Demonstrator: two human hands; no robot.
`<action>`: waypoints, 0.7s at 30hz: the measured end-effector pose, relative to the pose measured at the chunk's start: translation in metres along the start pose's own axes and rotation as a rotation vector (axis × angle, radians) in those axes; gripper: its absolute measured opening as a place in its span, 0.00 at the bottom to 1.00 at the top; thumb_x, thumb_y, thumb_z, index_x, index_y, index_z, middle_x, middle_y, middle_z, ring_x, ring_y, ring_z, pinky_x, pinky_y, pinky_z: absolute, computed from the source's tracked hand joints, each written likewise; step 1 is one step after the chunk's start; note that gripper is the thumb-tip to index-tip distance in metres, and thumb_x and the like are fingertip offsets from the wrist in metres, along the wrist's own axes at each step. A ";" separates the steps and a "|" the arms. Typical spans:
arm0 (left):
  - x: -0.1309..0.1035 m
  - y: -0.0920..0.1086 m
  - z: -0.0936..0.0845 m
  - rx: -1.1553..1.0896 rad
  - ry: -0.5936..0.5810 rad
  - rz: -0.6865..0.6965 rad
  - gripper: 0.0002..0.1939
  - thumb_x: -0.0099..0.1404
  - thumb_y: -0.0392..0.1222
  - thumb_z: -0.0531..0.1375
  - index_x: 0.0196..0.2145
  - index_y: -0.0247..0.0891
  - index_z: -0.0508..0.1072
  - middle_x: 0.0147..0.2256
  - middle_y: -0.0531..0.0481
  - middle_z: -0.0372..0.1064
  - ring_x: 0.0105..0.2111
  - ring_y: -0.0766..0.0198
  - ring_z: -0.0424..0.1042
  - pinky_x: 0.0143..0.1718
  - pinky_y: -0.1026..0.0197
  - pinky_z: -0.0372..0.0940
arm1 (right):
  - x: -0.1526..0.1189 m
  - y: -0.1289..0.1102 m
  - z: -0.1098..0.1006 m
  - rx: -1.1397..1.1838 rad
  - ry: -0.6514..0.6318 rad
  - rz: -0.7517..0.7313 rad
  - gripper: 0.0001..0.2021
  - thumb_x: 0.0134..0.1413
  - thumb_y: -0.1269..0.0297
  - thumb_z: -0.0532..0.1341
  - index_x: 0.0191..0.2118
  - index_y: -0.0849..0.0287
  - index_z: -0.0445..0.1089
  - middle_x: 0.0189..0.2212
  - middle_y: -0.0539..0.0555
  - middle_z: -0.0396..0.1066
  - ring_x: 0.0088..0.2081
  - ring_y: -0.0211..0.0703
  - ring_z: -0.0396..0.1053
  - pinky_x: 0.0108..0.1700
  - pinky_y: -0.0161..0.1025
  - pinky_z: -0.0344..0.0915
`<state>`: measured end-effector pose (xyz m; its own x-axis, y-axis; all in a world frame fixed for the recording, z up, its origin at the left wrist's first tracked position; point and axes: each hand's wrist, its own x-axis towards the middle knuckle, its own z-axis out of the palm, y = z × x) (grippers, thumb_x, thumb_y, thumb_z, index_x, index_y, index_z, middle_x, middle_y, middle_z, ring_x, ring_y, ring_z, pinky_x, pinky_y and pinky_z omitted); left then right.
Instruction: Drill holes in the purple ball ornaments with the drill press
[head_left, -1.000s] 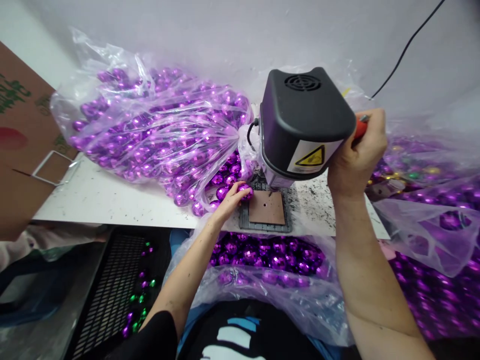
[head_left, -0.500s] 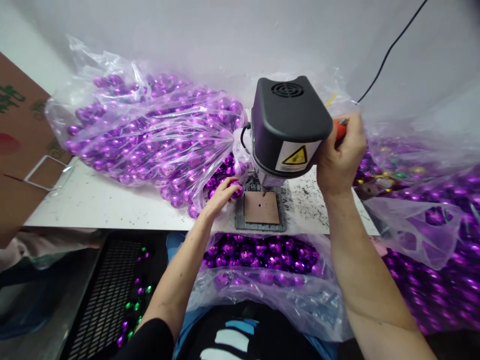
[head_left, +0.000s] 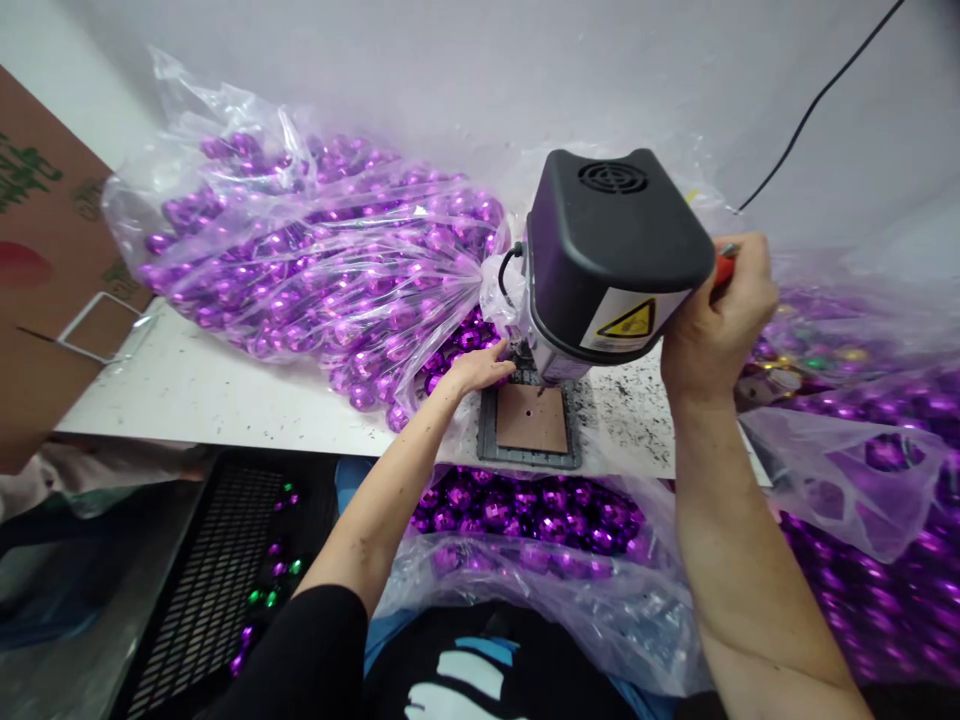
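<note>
My right hand [head_left: 720,325] is wrapped round the red handle [head_left: 724,268] on the right side of a black drill press [head_left: 626,220]. Below its drill tip lies a brown square plate [head_left: 532,418] with a small hole, on a dark metal base [head_left: 487,440]. My left hand [head_left: 482,368] is palm down at the base's back left corner, fingers stretched out, no ball visible in it. Loose purple faceted balls [head_left: 469,335] lie beside and behind it; what is under the palm is hidden.
A large clear bag of purple balls [head_left: 322,270] lies at the left on the white table [head_left: 217,385]. Another open bag [head_left: 525,510] is at my lap, more bagged balls [head_left: 885,590] at the right. A cardboard box [head_left: 52,270] and black crate [head_left: 217,570] stand left.
My left hand has moved forward, its fingers have straightened, and the purple ball at its fingertips is no longer visible there. The view has shifted slightly; my right hand remains on the handle.
</note>
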<state>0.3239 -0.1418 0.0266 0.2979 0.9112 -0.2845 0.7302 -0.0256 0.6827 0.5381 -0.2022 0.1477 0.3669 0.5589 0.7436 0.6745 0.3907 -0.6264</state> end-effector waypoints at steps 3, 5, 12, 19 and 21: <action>-0.015 -0.005 0.002 -0.095 0.089 0.057 0.29 0.61 0.47 0.63 0.60 0.42 0.70 0.50 0.46 0.77 0.53 0.48 0.73 0.52 0.55 0.65 | -0.001 0.001 -0.002 0.006 -0.015 0.010 0.31 0.58 0.30 0.47 0.31 0.58 0.59 0.24 0.45 0.55 0.28 0.33 0.54 0.34 0.37 0.56; -0.035 -0.010 0.009 -0.274 0.170 0.133 0.33 0.60 0.48 0.66 0.61 0.42 0.66 0.52 0.44 0.74 0.52 0.51 0.73 0.52 0.55 0.66 | -0.001 0.002 -0.003 0.019 -0.037 0.008 0.30 0.59 0.31 0.49 0.32 0.58 0.60 0.24 0.45 0.56 0.27 0.32 0.54 0.35 0.37 0.57; -0.101 -0.024 0.045 -0.967 0.120 0.114 0.29 0.60 0.58 0.68 0.52 0.41 0.68 0.44 0.49 0.72 0.31 0.67 0.73 0.29 0.66 0.65 | -0.002 0.002 -0.001 0.052 -0.012 -0.014 0.29 0.60 0.33 0.49 0.32 0.58 0.59 0.24 0.44 0.55 0.27 0.30 0.54 0.33 0.34 0.55; -0.122 -0.033 0.047 -1.279 -0.038 -0.038 0.35 0.56 0.60 0.71 0.56 0.41 0.69 0.40 0.47 0.74 0.32 0.62 0.78 0.25 0.67 0.65 | 0.001 0.004 -0.003 0.004 -0.044 -0.027 0.29 0.60 0.32 0.48 0.31 0.58 0.58 0.23 0.43 0.55 0.26 0.29 0.52 0.32 0.33 0.52; -0.124 -0.034 0.048 -1.222 0.002 -0.034 0.35 0.52 0.50 0.75 0.54 0.40 0.70 0.38 0.51 0.74 0.29 0.67 0.76 0.25 0.69 0.63 | 0.002 0.004 -0.002 -0.008 -0.047 -0.032 0.29 0.60 0.32 0.48 0.32 0.58 0.59 0.24 0.44 0.57 0.27 0.29 0.53 0.33 0.34 0.52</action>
<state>0.2914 -0.2736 0.0066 0.2883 0.9044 -0.3145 -0.3207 0.4007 0.8583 0.5431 -0.2012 0.1466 0.3148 0.5802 0.7512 0.6907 0.4028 -0.6005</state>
